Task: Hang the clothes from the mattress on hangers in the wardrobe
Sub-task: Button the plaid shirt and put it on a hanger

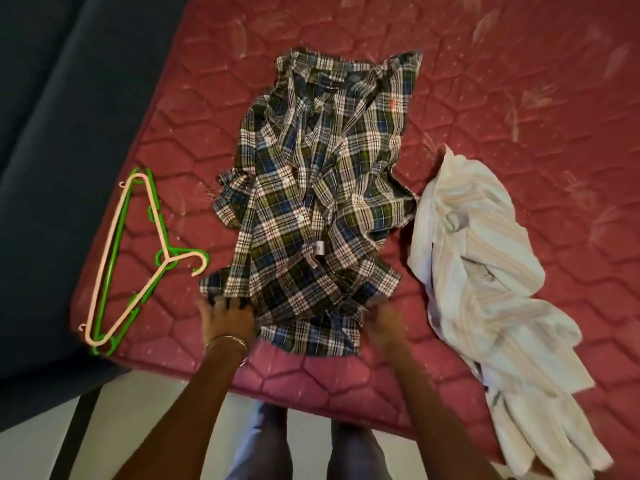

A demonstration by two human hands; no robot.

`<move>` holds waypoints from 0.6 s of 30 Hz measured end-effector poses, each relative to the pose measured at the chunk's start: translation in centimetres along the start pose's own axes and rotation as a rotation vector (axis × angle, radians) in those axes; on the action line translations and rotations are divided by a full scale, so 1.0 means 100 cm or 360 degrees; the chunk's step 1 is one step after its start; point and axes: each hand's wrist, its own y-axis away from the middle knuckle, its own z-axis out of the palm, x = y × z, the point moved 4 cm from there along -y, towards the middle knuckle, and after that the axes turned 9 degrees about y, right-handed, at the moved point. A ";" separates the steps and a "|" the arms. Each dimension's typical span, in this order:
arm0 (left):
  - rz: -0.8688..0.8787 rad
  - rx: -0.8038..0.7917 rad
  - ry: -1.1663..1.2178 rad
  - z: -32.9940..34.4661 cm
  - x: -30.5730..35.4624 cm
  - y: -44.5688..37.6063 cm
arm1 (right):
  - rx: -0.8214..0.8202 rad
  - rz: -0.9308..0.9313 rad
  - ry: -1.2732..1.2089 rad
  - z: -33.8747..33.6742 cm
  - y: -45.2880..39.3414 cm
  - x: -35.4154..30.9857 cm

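both hands are reaching the plaid shirt's (311,188) near hem, left hand (227,317) spread on it, right hand (386,323) too blurred to tell, and grabbing crumpled layers is risking a twisted, tangled lift.

Both hands, left hand (227,315) and right hand (389,322), reach the plaid shirt's (318,188) near hem on the red mattress (519,81), between two stacked hangers (133,261) and a pale striped shirt (485,258).

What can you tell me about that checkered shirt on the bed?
The plaid shirt is woven cloth checked in blue, green, white and black. It lies crumpled and unfolded in the middle of the red quilted mattress, a small white tag showing. The left hand and right hand touch its near hem. The white striped shirt lies beside it.
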 end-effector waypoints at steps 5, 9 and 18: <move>0.0471 0.0219 0.0073 0.007 0.055 -0.011 | 0.0171 0.0402 0.0066 -0.005 -0.033 -0.030; 0.0519 0.0130 0.0044 0.019 0.078 -0.023 | -0.0111 0.0213 0.0502 -0.011 -0.054 -0.034; 0.0934 -0.0286 0.0731 0.038 0.023 -0.013 | 0.0958 -0.0446 0.0414 -0.036 0.061 -0.020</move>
